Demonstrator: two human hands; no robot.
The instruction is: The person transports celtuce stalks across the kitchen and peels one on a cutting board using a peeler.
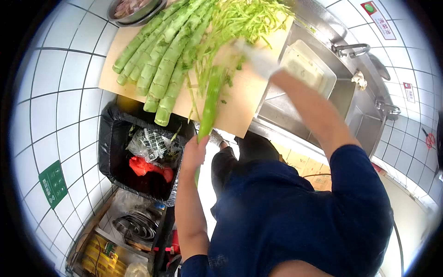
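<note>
My left hand (194, 151) is closed around the lower part of a long green celtuce stem (210, 104), whose upper part rests over the front edge of the wooden cutting board (237, 108). My right hand (265, 63) is above the board near the stem's far end, smeared by motion; a whitish-grey blur covers it, and I cannot make out its fingers or any tool. Several thick celtuce stems (161, 69) lie side by side on the board's left. Thin green peelings (247, 21) are heaped at the back, with more strands around the held stem.
To the right is a steel sink (341, 99) holding a pale plastic tub (309, 67), below a faucet (350, 49). A bin lined with a black bag (110, 147) stands under the board's left front. A metal bowl of meat (131, 10) sits at the back left.
</note>
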